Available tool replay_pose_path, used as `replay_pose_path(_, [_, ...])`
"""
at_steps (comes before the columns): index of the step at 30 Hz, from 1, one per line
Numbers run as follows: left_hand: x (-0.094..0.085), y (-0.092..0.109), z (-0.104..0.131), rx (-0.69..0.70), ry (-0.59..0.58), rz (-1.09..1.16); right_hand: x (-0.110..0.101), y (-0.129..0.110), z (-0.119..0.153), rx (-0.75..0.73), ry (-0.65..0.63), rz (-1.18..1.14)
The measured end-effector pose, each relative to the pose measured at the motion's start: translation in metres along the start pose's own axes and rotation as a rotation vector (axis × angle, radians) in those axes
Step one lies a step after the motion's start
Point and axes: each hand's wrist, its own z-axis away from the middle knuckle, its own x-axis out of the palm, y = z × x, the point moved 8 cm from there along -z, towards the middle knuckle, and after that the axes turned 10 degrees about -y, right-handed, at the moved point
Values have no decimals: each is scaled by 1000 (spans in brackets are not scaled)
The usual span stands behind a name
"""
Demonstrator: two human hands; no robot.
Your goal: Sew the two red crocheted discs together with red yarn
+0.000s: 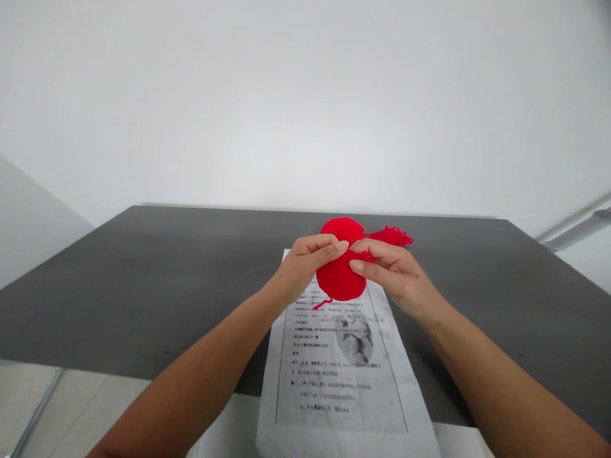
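Observation:
A red crocheted piece (342, 280) with two rounded lobes is held up over the table in both hands. My left hand (315, 254) pinches it at the narrow middle between thumb and fingers. From the right, my right hand (389, 267) grips its edge, the thumb lying on the lower lobe. A short red yarn loop (367, 256) shows by the right fingers, and a loose yarn tail hangs off the lower left. Behind the right hand lies a looped bundle of red yarn (391, 235), joined by a strand. Whether a hook is in the fingers is hidden.
A printed sheet (334, 381) with text and a grey picture lies under the hands and hangs over the table's front edge. The dark grey table (143, 286) stands against a white wall (286, 95). A pale metal bar (582, 229) is at right.

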Motion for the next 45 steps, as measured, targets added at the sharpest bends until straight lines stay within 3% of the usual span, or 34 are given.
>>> replay_pose_path(4, [-7, 7, 2, 26, 66, -199, 0, -3, 1, 9, 34, 62])
replay_pose_path(8, [-6, 9, 2, 25, 60, -308, -5, -10, 2, -49, 117, 98])
replay_pose_path(14, [-2, 8, 2, 43, 31, -267, -6, -6, 2, 0, 126, 40])
replay_pose_path(19, [-3, 10, 2, 67, 38, -284, 0, -3, 1, 73, 11, 90])
replay_pose_path(27, [-4, 9, 3, 51, 57, -216, -5, -1, 2, -15, 17, 62])
replay_pose_path(35, [3, 10, 2, 86, -22, -104, -4, 2, 2, -47, -16, -68])
replay_pose_path(45, [9, 2, 2, -17, -207, -12, -14, -15, 5, -78, 79, 128])
